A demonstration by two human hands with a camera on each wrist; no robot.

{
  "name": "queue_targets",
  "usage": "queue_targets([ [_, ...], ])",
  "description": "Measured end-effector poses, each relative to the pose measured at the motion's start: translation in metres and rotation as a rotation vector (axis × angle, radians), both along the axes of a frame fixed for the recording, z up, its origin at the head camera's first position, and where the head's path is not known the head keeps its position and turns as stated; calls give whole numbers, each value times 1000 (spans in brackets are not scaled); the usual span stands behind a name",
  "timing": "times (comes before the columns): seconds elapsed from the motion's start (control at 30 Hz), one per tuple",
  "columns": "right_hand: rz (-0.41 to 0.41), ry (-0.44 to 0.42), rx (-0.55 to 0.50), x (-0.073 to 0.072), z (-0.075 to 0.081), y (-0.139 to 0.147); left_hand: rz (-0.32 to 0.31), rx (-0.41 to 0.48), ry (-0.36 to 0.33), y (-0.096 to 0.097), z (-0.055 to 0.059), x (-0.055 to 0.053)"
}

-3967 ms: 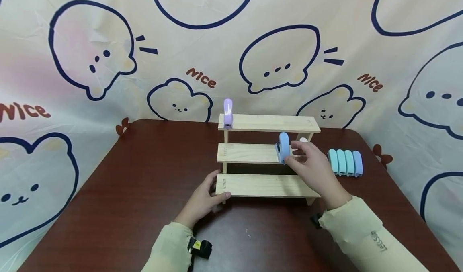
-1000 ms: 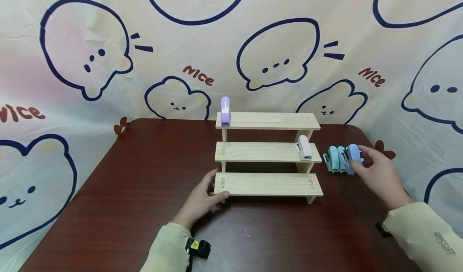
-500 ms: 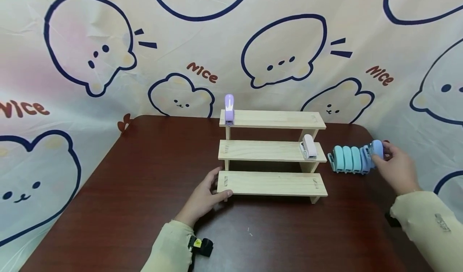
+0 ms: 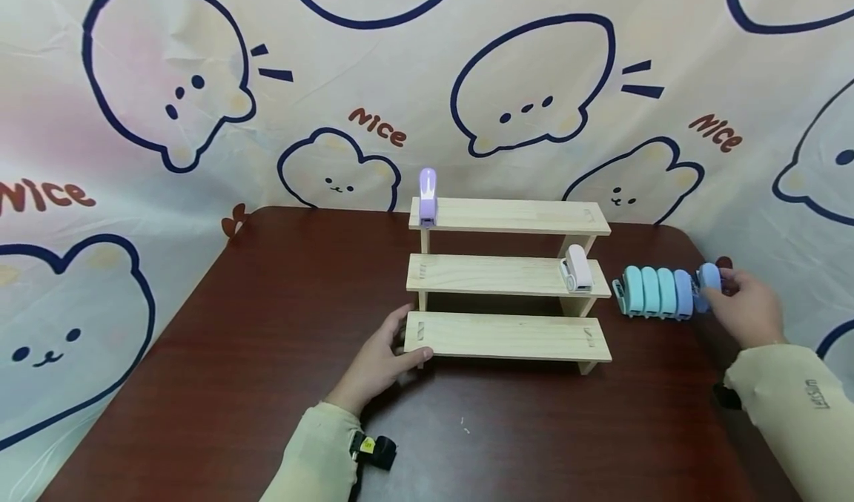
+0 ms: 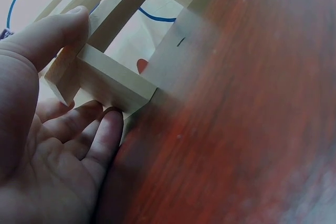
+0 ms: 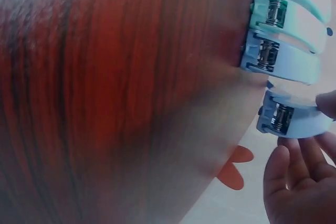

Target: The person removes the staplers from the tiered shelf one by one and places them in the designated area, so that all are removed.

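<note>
In the head view my left hand [image 4: 379, 357] grips the left end of a three-tier wooden shelf [image 4: 507, 337]. The left wrist view shows the thumb on the board's edge and the fingers by the wooden leg [image 5: 113, 80]. My right hand [image 4: 750, 305] pinches a small blue hole punch [image 4: 709, 279] at the right end of a row of punches. Several teal hole punches [image 4: 650, 292] and another blue hole punch [image 4: 683, 294] stand side by side there. The right wrist view shows a gap between the held punch [image 6: 302, 121] and its blue neighbour [image 6: 294, 64].
A purple hole punch [image 4: 428, 198] stands at the left end of the top tier. A white hole punch [image 4: 577, 268] sits at the right end of the middle tier. The brown table [image 4: 233, 383] meets a printed cloth [image 4: 373, 64] behind and at the sides.
My right hand has gone from the middle tier to the row, then further right with the blue hole punch. The white one, mostly hidden before, now shows. My left hand keeps its hold.
</note>
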State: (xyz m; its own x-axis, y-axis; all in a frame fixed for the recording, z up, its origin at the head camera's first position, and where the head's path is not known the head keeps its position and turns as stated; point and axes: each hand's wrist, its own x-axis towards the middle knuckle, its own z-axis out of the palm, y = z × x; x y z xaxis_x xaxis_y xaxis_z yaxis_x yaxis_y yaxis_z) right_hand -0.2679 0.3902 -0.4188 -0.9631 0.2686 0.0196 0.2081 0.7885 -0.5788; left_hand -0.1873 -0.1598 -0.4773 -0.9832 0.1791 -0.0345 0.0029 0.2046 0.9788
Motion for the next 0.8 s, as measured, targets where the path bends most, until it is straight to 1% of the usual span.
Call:
queue_targets([
  [0.1, 36, -25, 3, -1, -4, 3, -3, 10, 0, 1, 1, 0],
  [0.2, 58, -50, 5, -1, -9, 5, 0, -3, -1, 1, -1, 0],
  [0.3, 67, -59, -14, 1, -12, 8, -2, -14, -3, 2, 0, 0],
  [0.47, 60, -46, -49, 2, -15, 10, 2, -22, -5, 2, 2, -1],
  [0.53, 57, -34, -46, 2, -16, 10, 9, -45, 3, 1, 2, -2],
  [0.7, 71, -35, -43, 3, -17, 8, 38, -116, 17, -1, -4, -1],
  [0.8, 72, -38, -60, 4, -20, 10, 39, -110, 23, -1, -8, 0],
])
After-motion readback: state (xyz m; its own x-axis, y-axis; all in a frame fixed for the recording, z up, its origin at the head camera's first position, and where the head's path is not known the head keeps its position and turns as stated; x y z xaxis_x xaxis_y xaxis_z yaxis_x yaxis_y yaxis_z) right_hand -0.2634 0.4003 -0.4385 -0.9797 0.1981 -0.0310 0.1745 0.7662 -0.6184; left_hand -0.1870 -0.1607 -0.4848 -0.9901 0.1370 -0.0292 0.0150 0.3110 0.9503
